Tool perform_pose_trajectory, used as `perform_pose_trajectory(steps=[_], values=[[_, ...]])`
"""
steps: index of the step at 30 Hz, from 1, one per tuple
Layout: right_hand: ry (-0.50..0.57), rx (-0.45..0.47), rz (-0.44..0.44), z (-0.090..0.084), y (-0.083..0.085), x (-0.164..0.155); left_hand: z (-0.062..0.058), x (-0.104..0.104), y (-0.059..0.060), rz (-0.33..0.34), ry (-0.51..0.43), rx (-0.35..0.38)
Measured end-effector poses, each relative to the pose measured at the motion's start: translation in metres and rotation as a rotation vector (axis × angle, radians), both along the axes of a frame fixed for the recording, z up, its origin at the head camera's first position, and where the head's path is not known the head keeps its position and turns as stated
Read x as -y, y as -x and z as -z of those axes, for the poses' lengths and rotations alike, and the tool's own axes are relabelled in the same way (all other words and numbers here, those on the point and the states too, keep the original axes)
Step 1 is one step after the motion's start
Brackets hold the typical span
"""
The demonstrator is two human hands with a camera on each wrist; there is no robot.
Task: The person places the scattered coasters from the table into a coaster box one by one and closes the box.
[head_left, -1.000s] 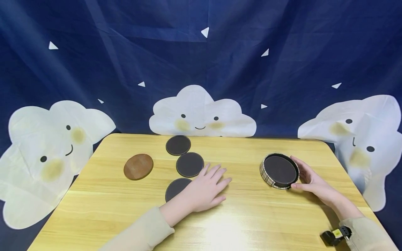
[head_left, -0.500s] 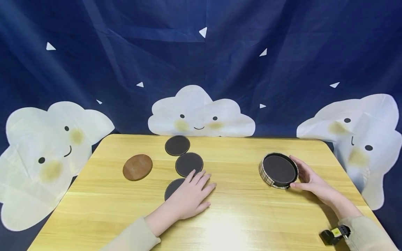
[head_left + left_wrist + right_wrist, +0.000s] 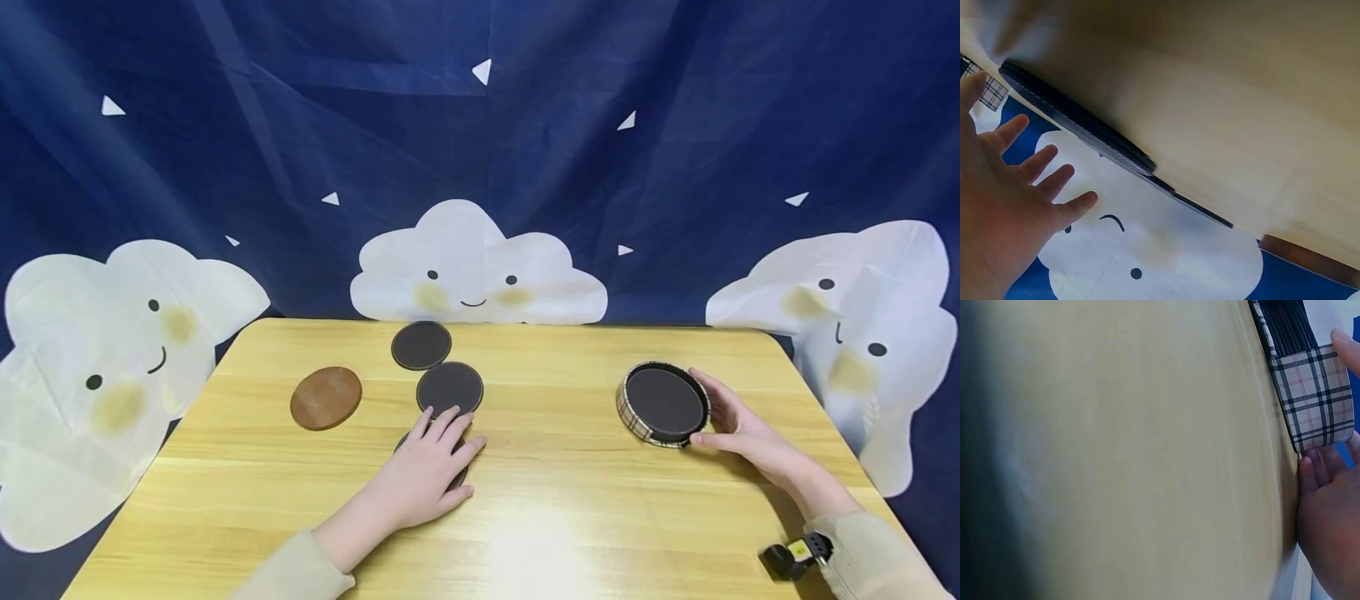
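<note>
My left hand (image 3: 422, 479), fingers spread, hovers above the nearest of 3 round black coaster spots and mostly hides that coaster (image 3: 459, 478). In the left wrist view a gap shows between the fingers and the black coasters (image 3: 1079, 119), which look stacked there. Farther back lie the middle black coaster (image 3: 450, 387) and the far one (image 3: 422, 345). At the right, my right hand (image 3: 750, 433) holds the side of a round plaid coaster holder (image 3: 636, 419) between thumb and fingers. Black coasters (image 3: 1288, 328) fill it, seen through its slot in the right wrist view.
A brown round disc (image 3: 326, 398) lies on the wooden table (image 3: 555, 375), left of the black coasters. Behind the table's far edge hangs a dark blue curtain (image 3: 555, 158) with clouds. A small black device (image 3: 795, 558) is at the right sleeve.
My left hand has moved left and slightly toward me, from beside the black coasters to over the nearest one. The right hand and the coaster holder have stayed in place.
</note>
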State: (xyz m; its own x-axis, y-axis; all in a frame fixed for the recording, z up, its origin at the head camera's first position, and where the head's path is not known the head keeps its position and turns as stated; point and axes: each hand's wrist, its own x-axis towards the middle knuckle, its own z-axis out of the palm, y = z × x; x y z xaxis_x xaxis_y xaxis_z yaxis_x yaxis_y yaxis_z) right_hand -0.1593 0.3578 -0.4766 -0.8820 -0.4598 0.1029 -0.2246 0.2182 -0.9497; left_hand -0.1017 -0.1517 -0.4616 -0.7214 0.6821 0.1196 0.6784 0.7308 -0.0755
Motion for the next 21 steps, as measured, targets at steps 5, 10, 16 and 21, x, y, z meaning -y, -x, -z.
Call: perform_pose_trajectory(steps=[5, 10, 16, 21], values=[[0.001, 0.007, 0.001, 0.000, 0.000, 0.000, 0.001, 0.010, -0.004, -0.029, -0.020, 0.064], [-0.003, 0.010, 0.006, -0.001, 0.000, 0.001, 0.003, 0.016, -0.006, -0.052, -0.020, 0.104], [-0.002, 0.010, 0.007, -0.001, 0.000, 0.001, 0.006, 0.021, -0.008, -0.076, -0.036, 0.144], [0.006, 0.009, 0.004, -0.001, -0.001, 0.001, 0.004, 0.023, -0.012, -0.076, -0.018, 0.137]])
